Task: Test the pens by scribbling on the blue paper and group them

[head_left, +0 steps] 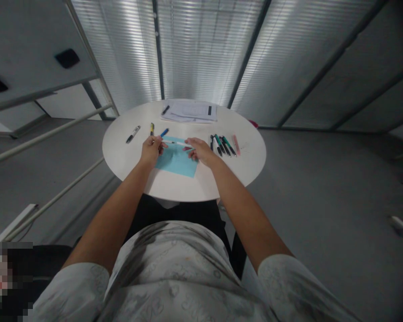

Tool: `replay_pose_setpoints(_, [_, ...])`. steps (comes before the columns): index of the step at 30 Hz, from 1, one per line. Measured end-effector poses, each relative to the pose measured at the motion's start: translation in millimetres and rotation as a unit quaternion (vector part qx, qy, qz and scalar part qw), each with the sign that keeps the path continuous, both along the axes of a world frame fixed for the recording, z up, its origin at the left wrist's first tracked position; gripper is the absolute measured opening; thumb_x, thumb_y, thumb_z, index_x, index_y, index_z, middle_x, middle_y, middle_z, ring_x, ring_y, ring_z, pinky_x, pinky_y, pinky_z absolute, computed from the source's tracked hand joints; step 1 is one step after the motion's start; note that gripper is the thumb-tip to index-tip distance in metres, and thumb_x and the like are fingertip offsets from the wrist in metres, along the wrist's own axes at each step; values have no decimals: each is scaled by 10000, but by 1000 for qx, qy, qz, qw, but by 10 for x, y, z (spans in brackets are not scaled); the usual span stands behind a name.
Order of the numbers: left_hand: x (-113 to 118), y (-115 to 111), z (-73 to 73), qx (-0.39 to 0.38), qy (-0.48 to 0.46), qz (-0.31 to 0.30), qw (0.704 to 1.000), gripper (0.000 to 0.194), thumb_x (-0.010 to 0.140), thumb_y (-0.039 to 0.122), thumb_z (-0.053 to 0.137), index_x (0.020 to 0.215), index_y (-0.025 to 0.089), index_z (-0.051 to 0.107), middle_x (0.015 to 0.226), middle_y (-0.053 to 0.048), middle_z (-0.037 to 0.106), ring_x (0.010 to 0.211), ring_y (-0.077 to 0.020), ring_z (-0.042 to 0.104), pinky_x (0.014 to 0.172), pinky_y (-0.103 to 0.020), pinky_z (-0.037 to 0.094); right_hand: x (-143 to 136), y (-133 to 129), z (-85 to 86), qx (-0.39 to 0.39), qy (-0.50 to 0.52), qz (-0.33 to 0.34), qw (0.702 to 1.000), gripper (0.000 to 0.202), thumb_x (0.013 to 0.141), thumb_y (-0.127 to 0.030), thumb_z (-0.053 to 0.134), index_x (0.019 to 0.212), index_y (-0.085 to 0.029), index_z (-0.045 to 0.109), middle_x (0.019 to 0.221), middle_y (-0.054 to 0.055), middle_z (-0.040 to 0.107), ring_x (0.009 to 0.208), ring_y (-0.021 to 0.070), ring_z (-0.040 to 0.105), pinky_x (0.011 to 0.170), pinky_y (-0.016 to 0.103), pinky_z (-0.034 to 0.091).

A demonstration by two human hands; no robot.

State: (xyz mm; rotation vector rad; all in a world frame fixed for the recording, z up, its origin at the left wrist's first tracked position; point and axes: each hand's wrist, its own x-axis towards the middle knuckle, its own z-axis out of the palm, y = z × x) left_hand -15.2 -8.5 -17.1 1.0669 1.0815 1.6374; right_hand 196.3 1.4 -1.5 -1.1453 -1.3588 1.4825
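Shirt [184, 273] nearest, left fingers [156, 140] and right fingers [192, 141] each grasp slim parts [182, 144] over the sheet [177, 164], where a loose grip could send one rolling away.

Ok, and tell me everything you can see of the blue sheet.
The sheet is pale blue, straight-edged, and looks like paper. It lies flat on the white table, slightly askew, toward the person's side. The left hand and right hand partly hide its sides; whether they touch it isn't clear. A blue pen lies near the left of its far edge.
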Motion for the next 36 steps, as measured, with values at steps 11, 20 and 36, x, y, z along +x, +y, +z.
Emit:
replay_pose_setpoints(11, [-19, 1, 50, -27, -11, 54, 998, 376, 951, 483, 674, 786, 223, 458, 601, 42, 638, 366, -59, 427, 375, -191, 282, 72, 57, 66, -25, 135, -124, 983, 224, 845, -350, 718, 948, -236, 555, 746, -54, 585, 496, 55, 484, 429, 175, 325])
replay_pose_setpoints(20, [-25, 33, 42, -39, -15, 69, 997, 348, 940, 466, 672, 822, 230, 445, 643, 42, 672, 372, -58, 427, 395, -186, 304, 76, 87, -51, 137, -118, -205, 962, 188, 809, -294, 612, 986, -251, 561, 922, -4, 644, 689, 143, 594, 633, 267, 468])
replay_pose_setpoints(36, [-20, 38, 19, -39, -19, 68, 997, 284, 924, 391, 665, 803, 230, 465, 649, 32, 673, 376, -64, 425, 391, -192, 307, 96, 71, -135, 304, -346, -159, 873, 200, 933, -232, 557, 1039, -224, 727, 989, 58, 666, 933, 207, 627, 926, 353, 495])
